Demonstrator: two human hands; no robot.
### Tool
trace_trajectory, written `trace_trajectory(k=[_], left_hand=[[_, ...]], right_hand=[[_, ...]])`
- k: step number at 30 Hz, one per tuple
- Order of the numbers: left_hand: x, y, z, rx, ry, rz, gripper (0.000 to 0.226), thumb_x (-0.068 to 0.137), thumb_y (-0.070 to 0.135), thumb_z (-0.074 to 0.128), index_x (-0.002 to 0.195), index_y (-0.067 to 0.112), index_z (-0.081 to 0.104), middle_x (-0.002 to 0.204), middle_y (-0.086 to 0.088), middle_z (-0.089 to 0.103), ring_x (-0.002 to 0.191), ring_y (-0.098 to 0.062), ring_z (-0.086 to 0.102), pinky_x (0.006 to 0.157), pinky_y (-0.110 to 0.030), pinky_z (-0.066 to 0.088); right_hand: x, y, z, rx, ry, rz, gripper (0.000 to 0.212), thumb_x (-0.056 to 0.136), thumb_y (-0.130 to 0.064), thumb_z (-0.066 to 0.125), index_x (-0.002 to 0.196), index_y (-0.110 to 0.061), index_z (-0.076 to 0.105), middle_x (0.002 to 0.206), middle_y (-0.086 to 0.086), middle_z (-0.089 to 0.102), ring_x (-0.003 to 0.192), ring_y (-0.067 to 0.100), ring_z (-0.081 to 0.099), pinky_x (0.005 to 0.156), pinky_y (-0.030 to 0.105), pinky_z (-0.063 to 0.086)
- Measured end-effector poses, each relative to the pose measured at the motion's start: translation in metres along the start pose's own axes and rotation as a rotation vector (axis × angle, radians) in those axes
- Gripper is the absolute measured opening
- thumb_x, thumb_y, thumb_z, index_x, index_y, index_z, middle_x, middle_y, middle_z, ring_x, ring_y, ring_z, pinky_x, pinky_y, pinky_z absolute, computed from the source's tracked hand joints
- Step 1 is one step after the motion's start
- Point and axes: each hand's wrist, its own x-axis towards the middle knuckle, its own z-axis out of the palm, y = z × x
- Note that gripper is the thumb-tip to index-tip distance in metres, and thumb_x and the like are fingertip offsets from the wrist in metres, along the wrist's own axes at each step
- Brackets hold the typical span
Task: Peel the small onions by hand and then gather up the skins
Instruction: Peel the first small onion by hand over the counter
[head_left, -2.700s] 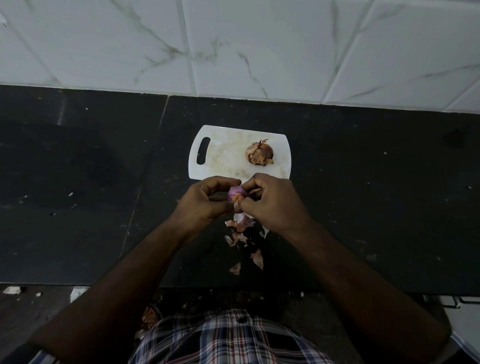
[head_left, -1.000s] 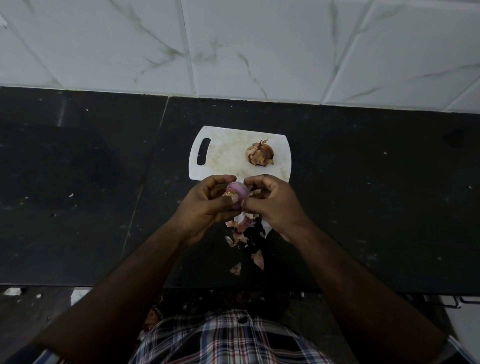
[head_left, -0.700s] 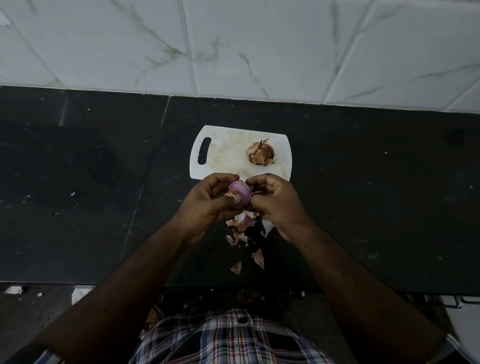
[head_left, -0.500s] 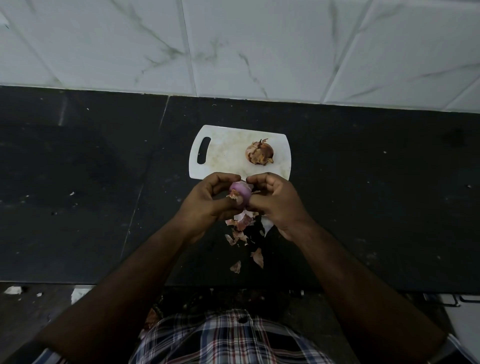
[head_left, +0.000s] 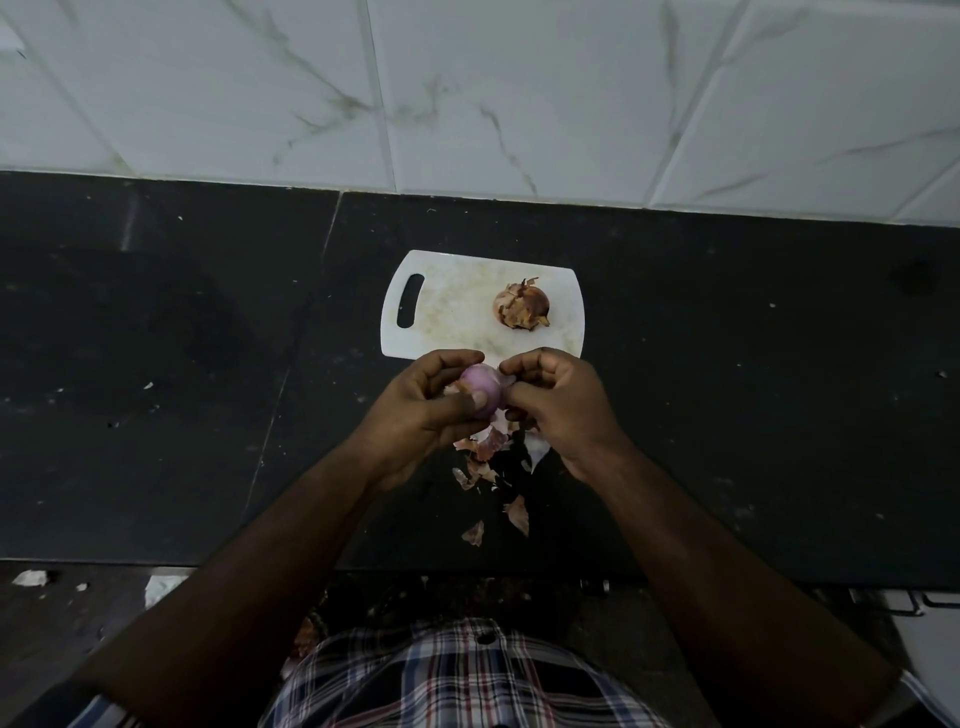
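Onions: two (head_left: 483, 387) (head_left: 521, 307); hands, two (head_left: 423, 415) (head_left: 563, 408).

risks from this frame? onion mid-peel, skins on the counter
1. Both hands, left hand and right hand, hold the onion off the cutting board, so it may slip onto the counter.
2. The skins lie close to the counter's front edge, so some may fall to the floor.
3. The unpeeled onion sits loose on the board and could roll if bumped.

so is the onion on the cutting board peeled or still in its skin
Still in its skin. The onion on the white cutting board is covered in dry, brown, flaky layers, unlike the smooth purple one held in both hands.
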Motion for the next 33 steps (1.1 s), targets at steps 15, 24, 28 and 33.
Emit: trace_trajectory(k=[15, 24, 28, 33], left_hand=[[0.002, 0.003, -0.008, 0.085, 0.017, -0.009, 0.060, 0.066, 0.006, 0.081, 0.123, 0.010, 0.064, 0.116, -0.017, 0.070, 0.101, -0.030, 0.072, 0.087, -0.046, 0.061], [0.001, 0.009, -0.007, 0.567, -0.028, 0.115, 0.063, 0.075, -0.004, 0.082, 0.132, 0.013, 0.062, 0.114, 0.004, 0.071, 0.097, -0.006, 0.071, 0.078, -0.017, 0.056], [0.002, 0.007, -0.005, 0.724, 0.010, 0.172, 0.059, 0.074, 0.008, 0.086, 0.127, 0.024, 0.065, 0.113, 0.012, 0.070, 0.097, 0.000, 0.068, 0.083, -0.017, 0.055], [0.003, 0.003, -0.005, 0.882, 0.037, 0.251, 0.055, 0.078, 0.022, 0.085, 0.129, 0.030, 0.065, 0.118, 0.017, 0.069, 0.103, 0.004, 0.065, 0.088, -0.017, 0.053]], right_hand=[[0.000, 0.003, -0.020, -0.445, -0.056, -0.079, 0.023, 0.087, -0.025, 0.075, 0.109, -0.021, 0.076, 0.104, -0.014, 0.073, 0.095, -0.002, 0.067, 0.090, 0.026, 0.056], [0.006, -0.012, -0.012, -0.401, -0.177, -0.114, 0.033, 0.081, -0.026, 0.078, 0.113, -0.021, 0.071, 0.097, -0.009, 0.075, 0.088, 0.004, 0.071, 0.082, 0.034, 0.061], [0.006, -0.011, -0.008, -0.429, -0.193, -0.133, 0.035, 0.079, -0.019, 0.077, 0.113, -0.021, 0.069, 0.095, -0.011, 0.073, 0.082, 0.001, 0.070, 0.073, 0.024, 0.059], [0.002, -0.010, -0.002, -0.467, -0.118, -0.154, 0.028, 0.080, -0.020, 0.075, 0.106, -0.021, 0.066, 0.085, -0.009, 0.070, 0.072, 0.002, 0.069, 0.061, 0.019, 0.056]])
